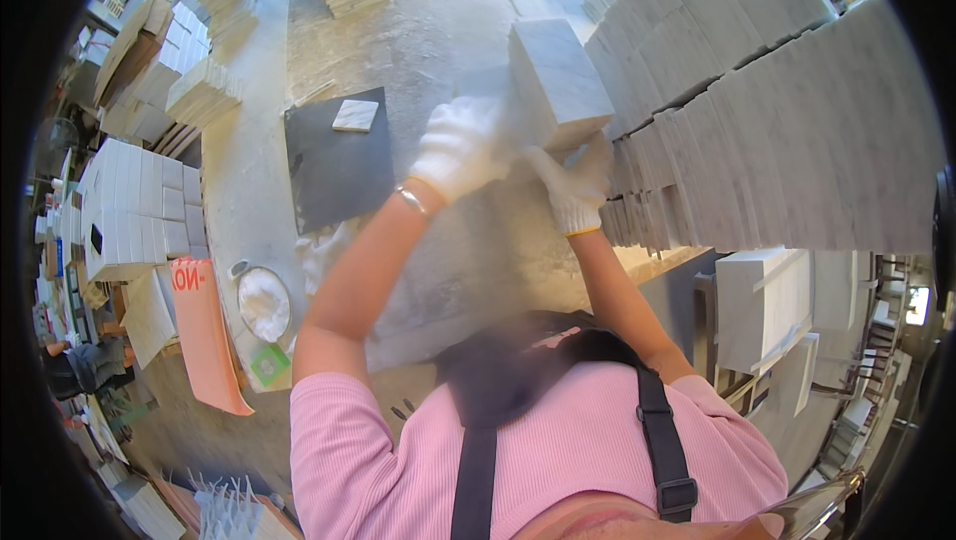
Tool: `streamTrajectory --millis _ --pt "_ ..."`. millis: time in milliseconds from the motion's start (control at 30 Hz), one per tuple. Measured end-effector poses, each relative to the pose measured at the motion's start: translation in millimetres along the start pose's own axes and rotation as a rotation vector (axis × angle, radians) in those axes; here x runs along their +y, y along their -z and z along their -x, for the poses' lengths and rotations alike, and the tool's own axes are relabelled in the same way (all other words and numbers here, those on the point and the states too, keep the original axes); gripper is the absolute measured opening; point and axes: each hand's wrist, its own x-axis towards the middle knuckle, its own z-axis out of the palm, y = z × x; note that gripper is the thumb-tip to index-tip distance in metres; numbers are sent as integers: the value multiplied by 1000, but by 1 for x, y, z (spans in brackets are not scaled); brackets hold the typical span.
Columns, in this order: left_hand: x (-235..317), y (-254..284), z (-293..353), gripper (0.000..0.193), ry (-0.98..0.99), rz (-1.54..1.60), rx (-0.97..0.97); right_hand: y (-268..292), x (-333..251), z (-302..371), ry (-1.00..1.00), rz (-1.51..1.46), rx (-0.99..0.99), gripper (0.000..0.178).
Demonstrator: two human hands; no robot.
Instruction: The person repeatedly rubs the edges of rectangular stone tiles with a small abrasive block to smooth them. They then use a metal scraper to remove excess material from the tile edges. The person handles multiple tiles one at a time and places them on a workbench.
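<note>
White-grey marble, it seems, is the material of the block (560,80), which stands at the far middle of the worktable (438,276), slightly to the right, just beside the tall rows of slabs (797,132). It is probably heavy and quite stiff, and I cannot tell whether it is one solid piece or several tiles together. Its faces look smooth, so dust could make them slippery, and the corners may chip easily. I would take it low, from two opposite sides, with the palms flat and not on the thin edges.

The right hand (578,180), in a white glove, is at the near lower edge of the block with the forearm reaching forward; whether the fingers carry any weight, I cannot tell. The left hand (460,147), also gloved, is left of the block, its wrist raised and forearm slanting inward; it is blurred, so its grip remains unclear.
</note>
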Motion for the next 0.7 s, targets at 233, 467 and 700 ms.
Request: streamTrajectory --millis 233,467,700 --pt "-1 3 -4 65 -40 -75 42 11 -14 -10 -68 172 -94 92" --pt "1 16 -12 67 -25 -71 -58 7 -15 -11 -46 212 10 96" --pt "-4 7 -13 69 -49 -67 -40 12 -7 -13 -13 169 -9 86"
